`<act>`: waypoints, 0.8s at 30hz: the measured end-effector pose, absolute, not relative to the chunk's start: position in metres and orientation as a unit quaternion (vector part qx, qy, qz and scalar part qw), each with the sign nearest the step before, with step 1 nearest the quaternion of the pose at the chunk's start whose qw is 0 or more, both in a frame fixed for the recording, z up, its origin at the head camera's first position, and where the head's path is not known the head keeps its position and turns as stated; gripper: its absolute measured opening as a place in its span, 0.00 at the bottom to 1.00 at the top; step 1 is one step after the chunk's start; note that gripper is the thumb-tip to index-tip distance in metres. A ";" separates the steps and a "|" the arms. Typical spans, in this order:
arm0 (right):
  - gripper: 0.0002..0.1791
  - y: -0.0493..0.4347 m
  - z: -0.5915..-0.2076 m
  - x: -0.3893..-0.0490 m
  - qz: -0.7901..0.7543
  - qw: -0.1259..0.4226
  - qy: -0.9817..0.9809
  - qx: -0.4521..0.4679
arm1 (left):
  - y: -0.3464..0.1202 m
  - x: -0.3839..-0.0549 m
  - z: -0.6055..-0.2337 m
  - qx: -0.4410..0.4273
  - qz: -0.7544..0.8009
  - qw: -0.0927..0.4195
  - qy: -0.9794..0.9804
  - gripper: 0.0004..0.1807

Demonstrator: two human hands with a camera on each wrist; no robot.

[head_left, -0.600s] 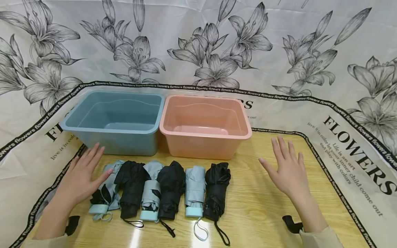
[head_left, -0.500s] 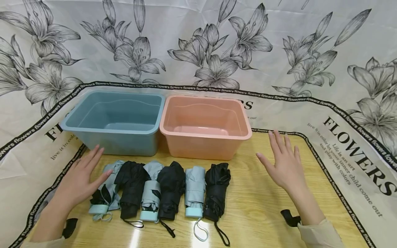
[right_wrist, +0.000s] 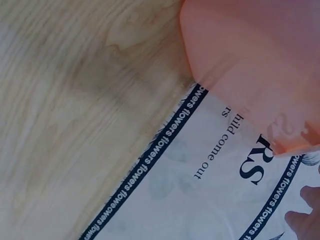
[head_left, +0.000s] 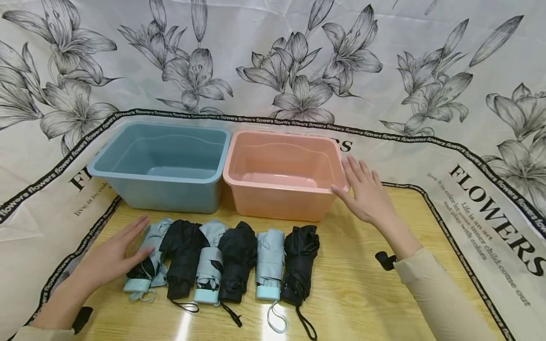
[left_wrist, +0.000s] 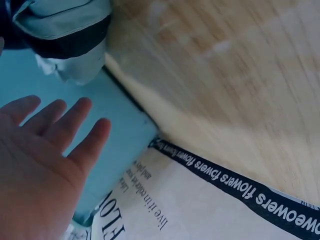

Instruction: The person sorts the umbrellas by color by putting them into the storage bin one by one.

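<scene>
One blue bin (head_left: 170, 195) and one pink bin (head_left: 281, 202): smooth moulded plastic, rectangular, with rounded corners, flaring walls and broad lips, standing side by side. Three pale blue umbrellas (head_left: 269, 255) and three black umbrellas (head_left: 233, 265): folded, crinkled fabric, roughly cylindrical, alternating in one row in front of the bins; handle ends on the pale ones are smooth mint. Table (head_left: 345, 289): glossy, yellowish wood grain. Cloth (head_left: 256, 28): white, creased, printed with flowers and lettering. Left hand (head_left: 108, 258): fingers extended, thumb apart, grasping nothing; the leftmost umbrella (head_left: 159, 260) lies just beside, partly behind the thumb; contact cannot be told. Right hand (head_left: 368, 195): fingers straight, holding nothing, at the pink bin's right rim, well apart from the umbrellas; whether it touches the rim cannot be told.
</scene>
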State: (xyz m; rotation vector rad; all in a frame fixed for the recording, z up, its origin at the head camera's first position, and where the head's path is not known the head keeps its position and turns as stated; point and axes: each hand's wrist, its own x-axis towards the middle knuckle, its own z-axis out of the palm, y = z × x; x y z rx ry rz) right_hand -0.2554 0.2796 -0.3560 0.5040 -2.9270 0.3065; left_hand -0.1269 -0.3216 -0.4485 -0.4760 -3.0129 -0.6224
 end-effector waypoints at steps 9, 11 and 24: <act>0.51 0.278 -0.351 -0.284 0.072 0.031 -0.977 0.199 | -0.319 -0.138 -0.460 -0.171 -0.222 -0.044 -0.959 0.54; 0.51 0.278 -0.350 -0.286 0.067 0.022 -0.977 0.202 | -0.318 -0.141 -0.461 -0.173 -0.229 -0.050 -0.957 0.55; 0.51 0.278 -0.352 -0.292 0.093 0.004 -0.973 0.211 | -0.313 -0.160 -0.463 -0.191 -0.230 -0.061 -0.952 0.57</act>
